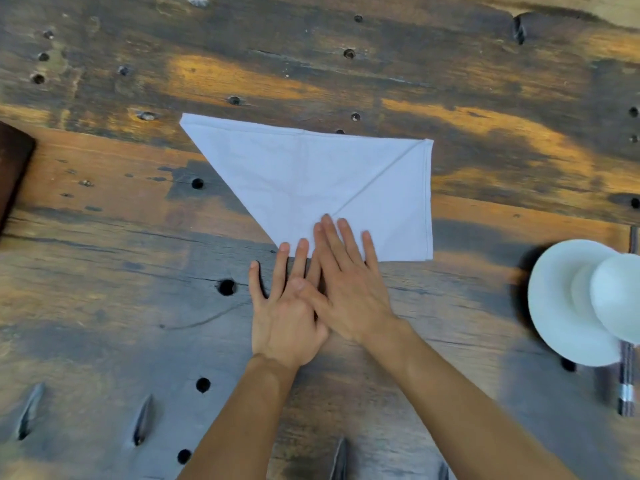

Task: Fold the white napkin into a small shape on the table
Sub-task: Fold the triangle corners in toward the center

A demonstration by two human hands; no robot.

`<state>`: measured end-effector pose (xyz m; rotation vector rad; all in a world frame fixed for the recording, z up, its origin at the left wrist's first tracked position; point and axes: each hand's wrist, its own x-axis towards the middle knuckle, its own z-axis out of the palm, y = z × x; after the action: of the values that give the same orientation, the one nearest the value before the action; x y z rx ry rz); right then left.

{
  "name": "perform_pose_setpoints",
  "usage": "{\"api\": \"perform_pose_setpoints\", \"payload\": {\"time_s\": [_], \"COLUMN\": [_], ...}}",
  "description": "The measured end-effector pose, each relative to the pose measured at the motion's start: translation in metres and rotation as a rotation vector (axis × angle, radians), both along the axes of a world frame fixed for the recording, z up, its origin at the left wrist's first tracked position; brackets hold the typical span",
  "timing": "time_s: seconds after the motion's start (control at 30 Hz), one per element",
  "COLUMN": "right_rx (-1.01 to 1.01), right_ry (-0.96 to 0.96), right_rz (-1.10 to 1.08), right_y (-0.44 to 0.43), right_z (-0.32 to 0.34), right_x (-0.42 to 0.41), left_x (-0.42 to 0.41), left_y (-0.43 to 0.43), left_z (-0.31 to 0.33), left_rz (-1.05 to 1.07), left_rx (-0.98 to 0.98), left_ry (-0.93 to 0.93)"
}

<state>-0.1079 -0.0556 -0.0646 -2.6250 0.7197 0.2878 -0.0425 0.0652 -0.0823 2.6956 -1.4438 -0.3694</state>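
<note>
The white napkin [311, 178] lies flat in the middle of the wooden table [104, 271]. It is partly folded: its left side runs as a long diagonal edge down to a near point, and a flap on the right shows a diagonal hem line. My left hand [284, 313] rests palm down, fingers spread, with its fingertips at the napkin's near tip. My right hand [346, 289] lies flat and partly over the left one, its fingers pressing on the napkin's near edge. Neither hand grips anything.
A white plate [554, 306] with a white bowl [620, 299] on it stands at the right edge, and dark cutlery [627, 393] lies beside it. A dark brown object [14, 168] sits at the left edge. The tabletop has several round holes and slots.
</note>
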Motion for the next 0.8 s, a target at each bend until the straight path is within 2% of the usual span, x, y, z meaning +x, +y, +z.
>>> {"api": "perform_pose_setpoints", "payload": {"time_s": [0.17, 0.3, 0.57, 0.8], "right_rx": [-0.054, -0.119, -0.113, -0.131], "right_ry": [0.005, 0.032, 0.103, 0.101], "right_rz": [-0.182, -0.258, -0.284, -0.161], "right_y": [-0.013, -0.029, -0.025, 0.037], "right_z": [-0.006, -0.008, 0.0, 0.017], "right_x": [-0.038, -0.076, -0.083, -0.118], "left_x": [-0.001, -0.001, -0.001, -0.003], "left_y": [0.001, 0.0, 0.0, 0.001], "left_z": [-0.003, -0.004, 0.001, 0.01], "left_rz": [0.019, 0.022, 0.05, 0.155], "left_rx": [-0.102, -0.108, -0.087, -0.111], "left_ry": [-0.022, -0.024, -0.015, -0.006]}}
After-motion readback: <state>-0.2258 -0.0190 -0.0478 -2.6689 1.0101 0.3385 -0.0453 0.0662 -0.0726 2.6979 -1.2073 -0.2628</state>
